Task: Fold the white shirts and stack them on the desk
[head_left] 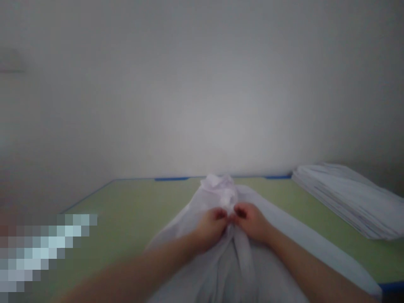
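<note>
Left hand [212, 229] and right hand [255, 221] pinch white cloth [236, 259] on a green, blue-edged table [126, 214] by a grey wall [202, 84].

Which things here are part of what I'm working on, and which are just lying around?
Part of the work:
White cloth
Left hand and right hand, both pinching it
Green table, under it

Apparently just lying about:
White stack, on the table's right side, touched by neither hand
</note>
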`<state>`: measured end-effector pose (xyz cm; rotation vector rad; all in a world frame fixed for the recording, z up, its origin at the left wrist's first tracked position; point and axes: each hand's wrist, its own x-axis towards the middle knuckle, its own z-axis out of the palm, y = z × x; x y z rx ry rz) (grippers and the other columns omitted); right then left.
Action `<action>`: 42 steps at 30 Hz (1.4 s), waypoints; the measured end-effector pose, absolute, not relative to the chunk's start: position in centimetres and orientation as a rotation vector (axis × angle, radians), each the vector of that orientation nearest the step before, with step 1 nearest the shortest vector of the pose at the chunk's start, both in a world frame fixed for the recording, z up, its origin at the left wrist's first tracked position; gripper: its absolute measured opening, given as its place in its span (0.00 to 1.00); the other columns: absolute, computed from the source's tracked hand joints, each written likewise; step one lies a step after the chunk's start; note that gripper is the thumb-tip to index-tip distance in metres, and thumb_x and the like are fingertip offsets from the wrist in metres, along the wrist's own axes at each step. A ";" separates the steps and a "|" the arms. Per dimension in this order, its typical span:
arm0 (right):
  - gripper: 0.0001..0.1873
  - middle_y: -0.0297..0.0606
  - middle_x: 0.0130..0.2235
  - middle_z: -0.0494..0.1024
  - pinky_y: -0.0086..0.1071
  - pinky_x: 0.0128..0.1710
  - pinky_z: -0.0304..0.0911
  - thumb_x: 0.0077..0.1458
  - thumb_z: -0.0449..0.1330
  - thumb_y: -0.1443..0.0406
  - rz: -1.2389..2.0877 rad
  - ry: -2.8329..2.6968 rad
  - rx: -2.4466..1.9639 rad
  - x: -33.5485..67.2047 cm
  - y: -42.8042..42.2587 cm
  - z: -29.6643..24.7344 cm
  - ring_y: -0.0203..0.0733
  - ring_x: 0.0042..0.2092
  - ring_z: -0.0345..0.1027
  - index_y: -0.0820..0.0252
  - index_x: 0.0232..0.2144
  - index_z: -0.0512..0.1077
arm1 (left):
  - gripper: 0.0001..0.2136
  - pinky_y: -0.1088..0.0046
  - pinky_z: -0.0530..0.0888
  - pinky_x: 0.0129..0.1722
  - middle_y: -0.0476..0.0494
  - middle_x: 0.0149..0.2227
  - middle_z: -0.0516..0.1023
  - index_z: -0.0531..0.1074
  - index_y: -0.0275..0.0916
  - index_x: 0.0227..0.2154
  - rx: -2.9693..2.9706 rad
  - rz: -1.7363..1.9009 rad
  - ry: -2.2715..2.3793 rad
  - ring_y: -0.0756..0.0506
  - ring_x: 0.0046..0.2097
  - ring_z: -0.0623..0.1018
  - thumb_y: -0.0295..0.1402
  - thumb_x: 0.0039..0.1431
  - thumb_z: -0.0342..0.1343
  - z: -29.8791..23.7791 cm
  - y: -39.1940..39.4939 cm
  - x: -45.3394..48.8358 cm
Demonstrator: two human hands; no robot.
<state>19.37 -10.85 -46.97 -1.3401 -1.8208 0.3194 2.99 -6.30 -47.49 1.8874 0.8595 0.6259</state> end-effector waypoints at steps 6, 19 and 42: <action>0.09 0.26 0.18 0.56 0.24 0.23 0.45 0.39 0.58 0.68 0.444 -1.878 -1.367 19.9 -11.4 -47.0 0.29 0.24 0.49 0.61 0.16 0.59 | 0.09 0.76 0.62 0.21 0.55 0.17 0.62 0.62 0.39 0.23 1.716 0.630 0.665 0.53 0.20 0.65 0.37 0.46 0.56 -49.1 -6.3 2.8; 0.16 0.28 0.20 0.56 0.24 0.23 0.48 0.45 0.60 0.60 0.365 -1.739 -1.361 19.2 -12.2 -46.1 0.30 0.24 0.51 0.61 0.16 0.59 | 0.12 0.77 0.63 0.23 0.52 0.20 0.64 0.61 0.40 0.25 1.779 0.634 0.772 0.52 0.23 0.65 0.43 0.53 0.52 -48.2 -6.4 1.9; 0.10 0.36 0.32 0.78 0.28 0.37 0.63 0.52 0.55 0.67 0.383 -1.822 -1.109 19.7 -12.8 -46.3 0.37 0.35 0.70 0.59 0.31 0.77 | 0.11 0.78 0.55 0.19 0.56 0.17 0.60 0.62 0.38 0.24 1.588 0.706 0.590 0.55 0.19 0.59 0.40 0.49 0.56 -47.9 -7.0 1.7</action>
